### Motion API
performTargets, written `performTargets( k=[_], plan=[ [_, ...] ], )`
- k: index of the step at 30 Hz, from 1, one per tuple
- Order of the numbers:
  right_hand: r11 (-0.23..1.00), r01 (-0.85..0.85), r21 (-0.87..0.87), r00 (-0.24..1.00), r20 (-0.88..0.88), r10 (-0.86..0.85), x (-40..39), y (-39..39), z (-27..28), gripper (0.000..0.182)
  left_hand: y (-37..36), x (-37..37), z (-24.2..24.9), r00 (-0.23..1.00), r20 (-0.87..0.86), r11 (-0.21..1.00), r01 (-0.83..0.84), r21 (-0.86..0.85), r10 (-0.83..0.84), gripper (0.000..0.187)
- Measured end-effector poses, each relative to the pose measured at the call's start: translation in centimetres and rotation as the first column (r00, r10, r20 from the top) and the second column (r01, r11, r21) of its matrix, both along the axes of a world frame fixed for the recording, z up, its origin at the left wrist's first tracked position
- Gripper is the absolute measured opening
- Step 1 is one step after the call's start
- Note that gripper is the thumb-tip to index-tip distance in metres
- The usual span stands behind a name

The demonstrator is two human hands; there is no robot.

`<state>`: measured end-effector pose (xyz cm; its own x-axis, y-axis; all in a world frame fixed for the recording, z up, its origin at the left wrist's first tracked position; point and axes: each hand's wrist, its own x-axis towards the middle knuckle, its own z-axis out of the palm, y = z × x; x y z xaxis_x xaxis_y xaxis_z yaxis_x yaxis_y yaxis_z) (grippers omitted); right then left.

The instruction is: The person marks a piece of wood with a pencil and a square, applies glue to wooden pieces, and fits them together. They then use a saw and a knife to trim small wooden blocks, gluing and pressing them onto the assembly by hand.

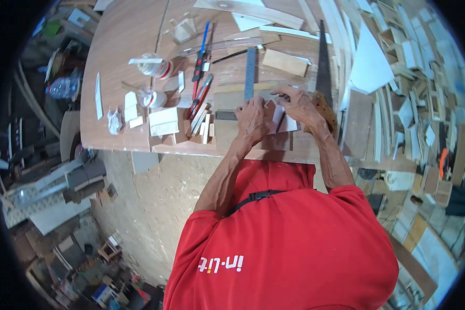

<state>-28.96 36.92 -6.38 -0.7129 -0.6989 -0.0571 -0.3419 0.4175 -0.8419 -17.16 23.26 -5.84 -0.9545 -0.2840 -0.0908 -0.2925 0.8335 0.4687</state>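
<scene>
In the head view, a red shirt [294,243] is filling the space at six o'clock, nearest the camera, and a worktable [119,62] is spreading beyond it. The left hand [252,121] is curving its fingers down by the near end of a metal ruler [250,72], which is pointing to twelve. The right hand [297,106] is bending its fingers above a small brown piece [270,111]; whether either hand is gripping anything, I cannot tell. That piece is lying between the hands, close to the table's near edge, with a white sheet [289,125] showing beside it.

At about two o'clock from the hands, a handsaw [323,67] is standing close to the right forearm, its blade pointing away, so room is tightening there. Planks [356,124] are crowding three o'clock. At nine, wood strips [201,124] and a pale-topped block [164,122] are bordering the near edge. Two utility knives [200,95] are lying at ten, before two jars [157,68]. The widest gap is opening left of the jars.
</scene>
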Motion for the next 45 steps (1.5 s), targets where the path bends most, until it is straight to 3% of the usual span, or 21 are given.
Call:
performTargets(
  k=[1, 3, 4, 6, 7, 10, 13, 14, 18, 21, 23, 25, 30, 36, 45],
  plan=[
    [0.998, -0.017, -0.052, 0.999, 0.04, 0.019, -0.5, -0.3, 0.3, 0.024, -0.3, 0.1, 0.3, 1.0, 0.003, 1.0, -0.029, -0.01, 0.029, 0.04],
    [0.997, -0.026, -0.066, 0.992, 0.124, 0.034, -1.1, -1.0, 1.1, 0.021, -1.1, 0.1, 0.8, 0.987, -0.106, 0.972, -0.098, 0.214, 0.123, 0.037],
    [0.995, -0.006, -0.095, 0.976, 0.217, 0.026, -1.3, -1.5, 1.4, 0.02, -1.8, 0.3, 0.9, 0.984, -0.104, 0.971, -0.118, 0.206, 0.142, 0.037],
    [0.979, 0.024, -0.203, 0.918, 0.393, 0.059, -1.2, -2.9, 1.5, 0.017, -3.6, 1.2, 1.7, 0.941, -0.288, 0.957, -0.098, 0.274, 0.179, 0.028],
    [0.978, 0.008, -0.209, 0.918, 0.39, 0.076, -1.0, -3.8, 1.5, 0.017, -4.5, 1.7, 2.2, 0.937, -0.292, 0.957, -0.112, 0.268, 0.192, 0.028],
    [0.931, 0.015, -0.365, 0.912, 0.387, 0.137, 0.3, -7.2, 2.1, 0.019, -7.0, 3.5, 6.1, 0.908, -0.142, 0.83, -0.286, 0.479, 0.395, 0.017],
    [0.924, -0.003, -0.382, 0.905, 0.393, 0.165, 2.4, -11.1, 3.5, 0.018, -10.5, 6.5, 5.7, 0.84, -0.21, 0.775, -0.326, 0.542, 0.5, 0.015],
    [0.909, -0.007, -0.417, 0.901, 0.392, 0.187, 3.2, -12.5, 3.3, 0.017, -11.9, 7.6, 5.2, 0.835, -0.134, 0.705, -0.352, 0.615, 0.534, 0.015],
    [0.918, -0.02, -0.397, 0.845, 0.484, 0.228, 6.6, -18.3, 3.9, 0.019, -15.5, 11.6, 8.1, 0.81, -0.1, 0.682, -0.412, 0.604, 0.578, 0.021],
    [0.898, -0.049, -0.436, 0.865, 0.431, 0.257, 9.3, -21.7, 4.5, 0.02, -18.7, 14.4, 8.1, 0.769, -0.151, 0.68, -0.434, 0.591, 0.621, 0.028],
    [0.942, -0.067, -0.328, 0.865, 0.451, 0.219, 11.0, -23.2, 5.6, 0.023, -20.6, 16.2, 7.8, 0.707, -0.156, 0.574, -0.402, 0.714, 0.69, 0.03],
    [0.912, 0.012, -0.411, 0.967, 0.235, 0.093, 12.6, -24.7, 5.8, 0.026, -22.1, 17.5, 8.7, 0.703, -0.169, 0.59, -0.413, 0.694, 0.691, 0.033],
    [0.961, -0.038, -0.275, 0.977, 0.19, 0.093, 12.8, -23.9, 4.5, 0.025, -26.0, 20.5, 8.6, 0.612, -0.199, 0.596, -0.559, 0.577, 0.766, 0.037],
    [0.954, 0.1, -0.283, 0.946, 0.324, -0.003, 13.7, -20.4, 2.0, 0.022, -28.1, 22.1, 6.5, 0.587, -0.282, 0.651, -0.666, 0.365, 0.759, 0.035],
    [0.976, 0.099, -0.196, 0.963, 0.267, -0.044, 14.6, -17.5, 1.8, 0.023, -26.7, 20.5, 5.6, 0.648, -0.318, 0.715, -0.675, 0.182, 0.692, 0.028]
  ],
)
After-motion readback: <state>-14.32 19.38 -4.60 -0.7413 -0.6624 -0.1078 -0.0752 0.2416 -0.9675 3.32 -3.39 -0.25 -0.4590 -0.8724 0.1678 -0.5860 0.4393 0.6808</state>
